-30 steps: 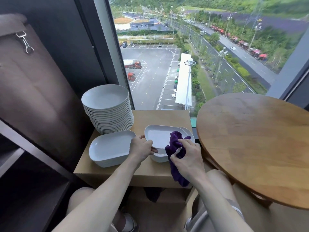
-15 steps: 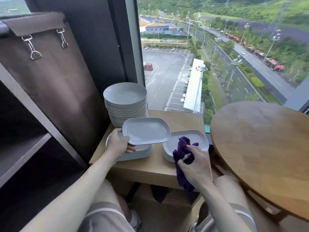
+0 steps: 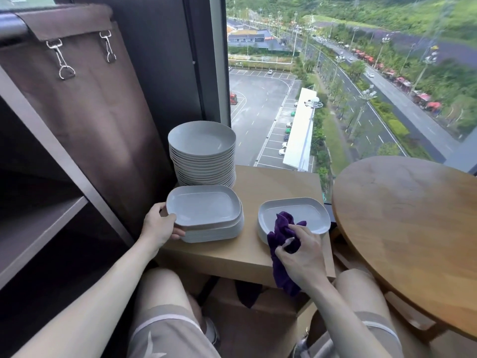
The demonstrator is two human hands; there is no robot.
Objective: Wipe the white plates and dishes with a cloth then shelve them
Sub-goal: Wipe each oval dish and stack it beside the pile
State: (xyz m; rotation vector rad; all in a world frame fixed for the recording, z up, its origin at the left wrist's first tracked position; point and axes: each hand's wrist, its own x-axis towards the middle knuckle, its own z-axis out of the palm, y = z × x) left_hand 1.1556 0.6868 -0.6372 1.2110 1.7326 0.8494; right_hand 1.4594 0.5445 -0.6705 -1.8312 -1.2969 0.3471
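Note:
My left hand [image 3: 160,225] grips the left rim of a white rectangular dish [image 3: 204,205] lying on top of a low stack of like dishes [image 3: 214,232] on the small wooden table [image 3: 247,251]. To the right lies a second short pile of white rectangular dishes [image 3: 304,215]. My right hand [image 3: 300,254] pinches a purple cloth [image 3: 282,239] at that pile's front rim, with the cloth's upper end lying on the top dish and the rest hanging over the table's front edge. Behind the left stack rises a tall pile of round white plates [image 3: 202,153].
A dark shelf unit [image 3: 38,223] with a brown fabric cover [image 3: 98,112] stands at the left. A round wooden table [image 3: 413,228] crowds the right side. A floor-to-ceiling window lies behind the small table. My knees sit under the table's front edge.
My left hand lifted the top dish off the right pile, carried it left and set it down on the left stack. My right hand stayed at the right pile with the cloth.

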